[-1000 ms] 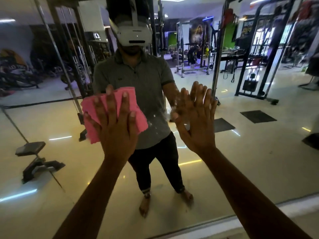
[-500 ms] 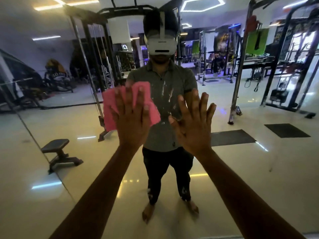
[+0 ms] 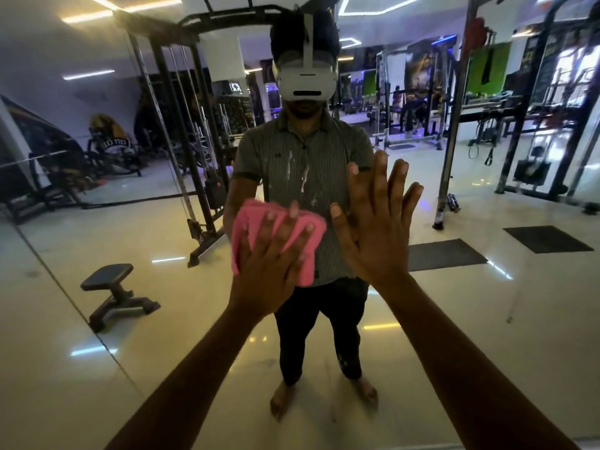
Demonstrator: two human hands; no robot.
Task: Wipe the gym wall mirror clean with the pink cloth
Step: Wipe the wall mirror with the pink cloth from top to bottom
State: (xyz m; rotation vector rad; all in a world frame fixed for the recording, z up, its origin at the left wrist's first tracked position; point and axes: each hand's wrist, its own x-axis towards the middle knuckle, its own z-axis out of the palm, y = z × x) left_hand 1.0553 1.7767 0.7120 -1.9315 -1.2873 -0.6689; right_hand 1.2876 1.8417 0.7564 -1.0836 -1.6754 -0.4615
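Low black bench [image 3: 112,295] sits on the glossy pale floor [image 3: 487,319], lower left. Black cable rack [image 3: 181,131] stands behind it. Two dark floor mats [image 3: 444,254] lie to the right; ceiling light strips [image 3: 97,14] glow overhead.

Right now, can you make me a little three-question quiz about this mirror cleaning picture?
1. True or false: the left hand presses the pink cloth flat against the mirror.
2. What does the right hand hold? A) a spray bottle B) nothing C) a second cloth
3. Fill in: the white streaks sit ____ the cloth.

Key: 1. True. 2. B, its open palm faces the glass, fingers spread. 3. Above.
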